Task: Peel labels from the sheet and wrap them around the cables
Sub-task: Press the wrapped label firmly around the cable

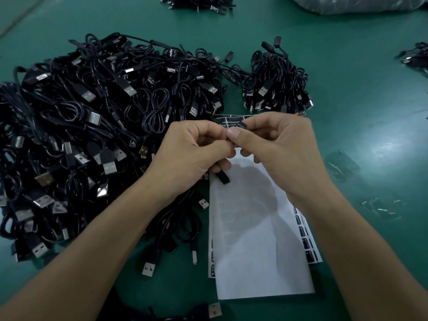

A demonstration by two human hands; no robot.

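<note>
The grip of the left hand (194, 144) pinches a thin black cable (223, 178), whose plug dangles just below. The right hand (278, 144) pinches a small black adhesive label (242, 124) right beside that grip. I'd worry the sticky label folds onto itself or wraps crooked.

Off-task items
Green counter (370, 100); pale plastic bag (361, 4) at far right corner; small scraps (382, 208) lie right.

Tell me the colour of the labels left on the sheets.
Black labels on white backing sheets; the head view shows them best.
</note>
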